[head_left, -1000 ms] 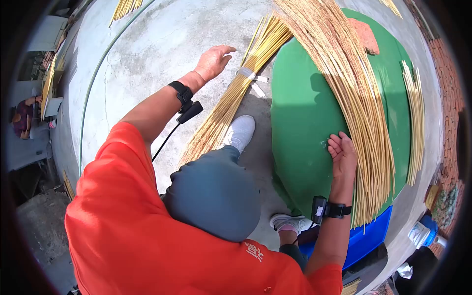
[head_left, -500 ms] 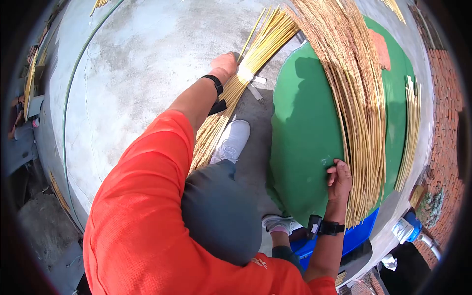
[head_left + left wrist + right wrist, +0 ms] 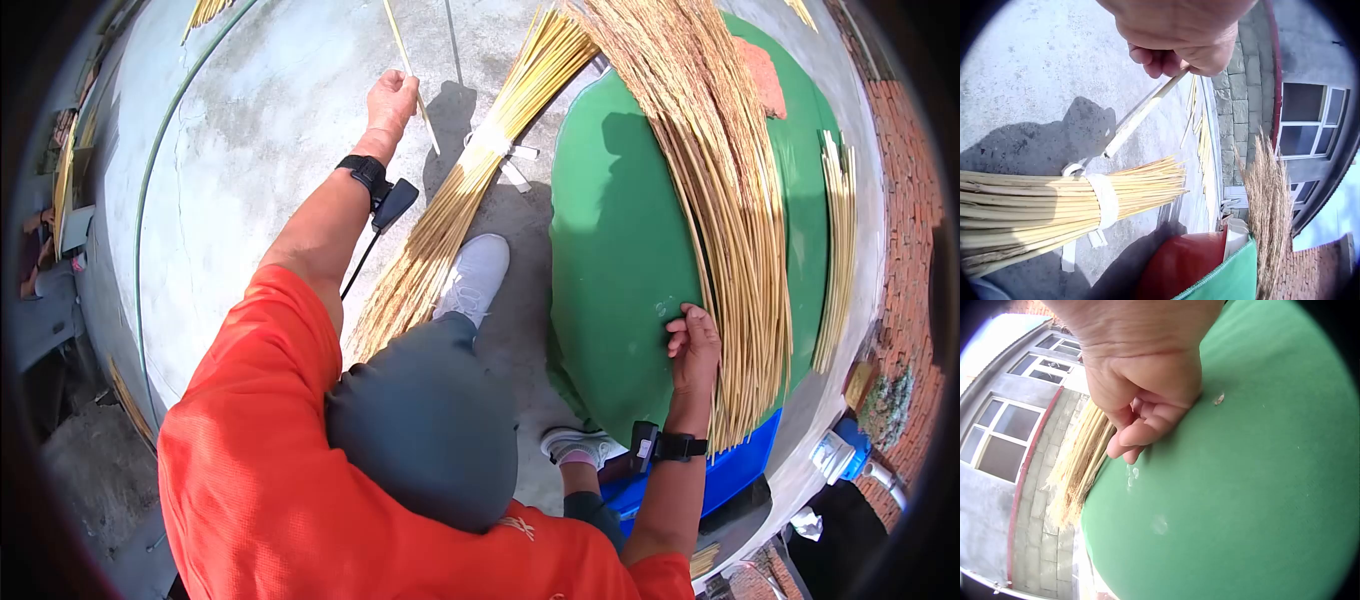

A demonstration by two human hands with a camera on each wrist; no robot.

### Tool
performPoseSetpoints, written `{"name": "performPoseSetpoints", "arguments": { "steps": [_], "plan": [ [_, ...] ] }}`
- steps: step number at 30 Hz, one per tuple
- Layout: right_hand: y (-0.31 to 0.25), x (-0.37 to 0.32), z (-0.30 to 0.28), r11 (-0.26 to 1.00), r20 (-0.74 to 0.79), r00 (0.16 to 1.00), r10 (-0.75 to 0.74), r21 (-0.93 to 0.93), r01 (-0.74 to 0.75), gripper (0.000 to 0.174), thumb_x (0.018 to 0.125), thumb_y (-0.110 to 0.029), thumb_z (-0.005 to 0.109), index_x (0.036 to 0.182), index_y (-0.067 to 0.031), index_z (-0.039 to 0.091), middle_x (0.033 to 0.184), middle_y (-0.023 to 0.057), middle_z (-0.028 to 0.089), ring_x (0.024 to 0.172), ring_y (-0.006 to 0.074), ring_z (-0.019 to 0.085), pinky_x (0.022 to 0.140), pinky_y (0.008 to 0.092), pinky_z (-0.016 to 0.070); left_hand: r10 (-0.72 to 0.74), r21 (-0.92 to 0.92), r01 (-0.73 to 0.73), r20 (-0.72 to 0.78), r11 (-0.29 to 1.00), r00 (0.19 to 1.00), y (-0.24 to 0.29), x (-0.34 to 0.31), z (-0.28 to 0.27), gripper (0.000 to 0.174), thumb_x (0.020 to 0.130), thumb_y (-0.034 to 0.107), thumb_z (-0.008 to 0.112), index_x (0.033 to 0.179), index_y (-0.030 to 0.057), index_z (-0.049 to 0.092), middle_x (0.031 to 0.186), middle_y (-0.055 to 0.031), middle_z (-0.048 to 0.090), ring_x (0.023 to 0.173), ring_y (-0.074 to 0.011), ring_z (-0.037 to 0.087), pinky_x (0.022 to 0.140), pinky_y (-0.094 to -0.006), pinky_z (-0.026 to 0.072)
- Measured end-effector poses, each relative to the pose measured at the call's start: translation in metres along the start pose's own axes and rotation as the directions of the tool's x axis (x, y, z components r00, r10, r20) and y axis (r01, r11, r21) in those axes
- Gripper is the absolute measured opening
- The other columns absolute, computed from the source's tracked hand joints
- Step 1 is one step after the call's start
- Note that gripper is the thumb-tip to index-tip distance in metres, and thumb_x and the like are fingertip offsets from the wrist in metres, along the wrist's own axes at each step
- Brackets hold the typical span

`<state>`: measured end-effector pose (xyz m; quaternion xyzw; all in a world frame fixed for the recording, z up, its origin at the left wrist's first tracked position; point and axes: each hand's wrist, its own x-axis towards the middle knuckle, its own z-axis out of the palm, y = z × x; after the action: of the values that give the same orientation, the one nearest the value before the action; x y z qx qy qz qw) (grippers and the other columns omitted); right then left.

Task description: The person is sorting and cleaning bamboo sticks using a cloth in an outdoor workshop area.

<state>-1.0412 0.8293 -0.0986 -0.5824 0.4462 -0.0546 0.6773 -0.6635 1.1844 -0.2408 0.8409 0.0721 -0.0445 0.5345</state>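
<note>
My left hand (image 3: 391, 100) pinches a single pale stalk (image 3: 427, 122), raised over the concrete left of a stalk bundle (image 3: 425, 238). In the left wrist view the stalk (image 3: 1138, 123) slants down from the left hand (image 3: 1179, 31), its cut end above the bundle (image 3: 1029, 206) near its white tie (image 3: 1105, 201). The right hand (image 3: 693, 345) rests by the green cover (image 3: 620, 260), beside the long pile of stalks (image 3: 735, 240). In the right wrist view the right hand (image 3: 1144, 387) has loosely curled fingers and holds nothing; part of its palm is hidden.
A reddish brick (image 3: 762, 78) lies on the green cover's far part. More stalks (image 3: 838, 250) lie along its right side, and a blue bin (image 3: 745, 465) is below. A hose (image 3: 150, 170) crosses the concrete on the left. My shoe (image 3: 475, 275) stands beside the bundle.
My left hand, empty at first, reached down to the bundle near its tie and has since moved up and left with one stalk. The right hand has hardly moved.
</note>
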Motion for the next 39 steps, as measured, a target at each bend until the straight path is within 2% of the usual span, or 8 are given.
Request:
{"name": "performPoseSetpoints", "arguments": {
  "steps": [5,11,18,24,26,27,31,39],
  "plan": [
    [-0.001,-0.003,0.000,1.000,0.043,0.999,0.007,0.012,-0.007,0.021,0.088,-0.022,0.052,0.096,-0.0025,0.056,0.067,0.0058,0.062,0.044,0.0058,0.051,0.036,0.0171,0.0398,0.192,-0.519,0.025,0.360,0.854,0.913,0.111,-0.080,-0.002,0.011,0.085,0.017,0.050,0.078,0.0089,0.052,0.061,-0.0035,0.056,0.053,-0.0106,0.055,0.047,-0.0216,0.0404],
    [-0.016,-0.019,0.000,0.975,0.153,0.985,0.080,0.195,-0.110,0.031,0.090,-0.027,0.047,0.105,-0.0003,0.054,0.084,0.0104,0.063,0.067,0.0132,0.061,0.056,0.0235,0.0500,0.259,-0.400,0.384,0.893,0.832,0.369,0.194,-0.225,0.079,0.011,0.088,0.016,0.049,0.088,0.0045,0.049,0.072,-0.0053,0.060,0.066,-0.0124,0.060,0.054,-0.0210,0.0444],
    [-0.032,-0.060,-0.002,0.985,0.277,0.960,0.045,-0.171,0.003,0.027,0.088,-0.020,0.051,0.109,-0.0041,0.053,0.080,0.0046,0.059,0.068,0.0111,0.057,0.060,0.0219,0.0474,0.300,-0.297,-0.064,0.953,0.953,0.050,0.194,-0.278,0.136,0.015,0.086,0.019,0.055,0.082,0.0049,0.052,0.071,-0.0040,0.061,0.060,-0.0098,0.057,0.051,-0.0216,0.0428],
    [0.003,-0.057,-0.038,0.764,0.030,0.928,-0.372,-0.557,0.325,0.014,0.080,-0.003,0.059,0.093,0.0006,0.060,0.073,0.0032,0.056,0.062,0.0103,0.051,0.059,0.0230,0.0442,0.500,-0.365,-0.342,0.639,0.866,0.585,0.126,-0.201,0.071,0.012,0.082,0.011,0.061,0.086,0.0039,0.052,0.069,-0.0026,0.056,0.061,-0.0063,0.051,0.058,-0.0196,0.0421],
    [0.019,-0.048,-0.082,0.576,0.042,0.894,-0.446,-0.751,0.322,0.021,0.077,-0.003,0.062,0.097,0.0008,0.058,0.079,0.0059,0.055,0.068,0.0133,0.053,0.065,0.0251,0.0448,0.652,0.114,-0.750,0.420,0.652,0.631,0.102,-0.193,0.024,0.029,0.073,0.017,0.069,0.093,0.0043,0.052,0.088,-0.0098,0.055,0.080,-0.0220,0.055,0.071,-0.0319,0.0454],
    [0.019,-0.049,-0.091,0.577,0.052,0.895,-0.442,-0.748,0.329,0.021,0.077,-0.003,0.062,0.097,0.0008,0.058,0.079,0.0059,0.055,0.068,0.0133,0.053,0.065,0.0251,0.0448,0.435,0.106,-0.517,0.415,0.849,0.799,0.076,-0.194,0.012,0.043,0.069,0.020,0.072,0.102,0.0038,0.049,0.098,-0.0153,0.053,0.095,-0.0290,0.051,0.082,-0.0371,0.0419],
    [0.002,-0.057,-0.114,0.371,0.029,0.786,-0.617,-0.871,0.323,0.034,0.075,-0.003,0.063,0.108,-0.0029,0.054,0.095,0.0092,0.053,0.085,0.0175,0.054,0.072,0.0273,0.0454,0.100,0.657,-0.401,0.445,0.639,0.890,-0.019,-0.227,-0.011,0.096,0.060,0.028,0.077,0.135,0.0101,0.020,0.122,-0.0198,0.038,0.118,-0.0332,0.034,0.094,-0.0464,0.0318],
    [-0.069,-0.160,-0.150,0.433,-0.026,0.849,-0.528,-0.868,0.242,0.038,0.076,-0.003,0.062,0.113,-0.0051,0.052,0.105,0.0071,0.052,0.098,0.0184,0.052,0.077,0.0289,0.0456,-0.054,0.623,-0.208,0.375,0.754,0.926,-0.058,-0.207,-0.018,0.094,0.057,0.022,0.073,0.135,0.0103,0.021,0.117,-0.0152,0.047,0.106,-0.0346,0.046,0.089,-0.0390,0.0399]
  ]
}}
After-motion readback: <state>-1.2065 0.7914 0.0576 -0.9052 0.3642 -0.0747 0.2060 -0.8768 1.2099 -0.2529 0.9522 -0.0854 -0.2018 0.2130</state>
